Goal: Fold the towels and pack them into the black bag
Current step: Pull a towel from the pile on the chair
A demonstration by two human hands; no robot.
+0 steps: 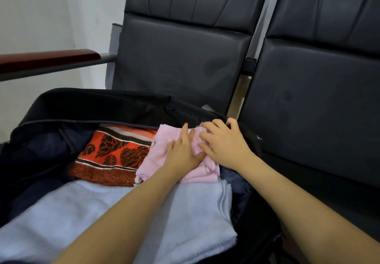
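Black bag; pink towel; orange-black leaf towel; pale blue towel.

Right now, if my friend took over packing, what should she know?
Left hand: flat, pressing the pink towel.
Right hand: fingers spread on the same towel, by the bag rim.
In the bag: orange towel, pink towel beside it, blue towel nearest you, all folded.
Left: settle the pink towel. No other towels are in view.

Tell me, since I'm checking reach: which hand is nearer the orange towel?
Left. The left hand presses the pink towel right beside the orange towel; the right hand rests further off, on the pink towel's far side by the bag edge.
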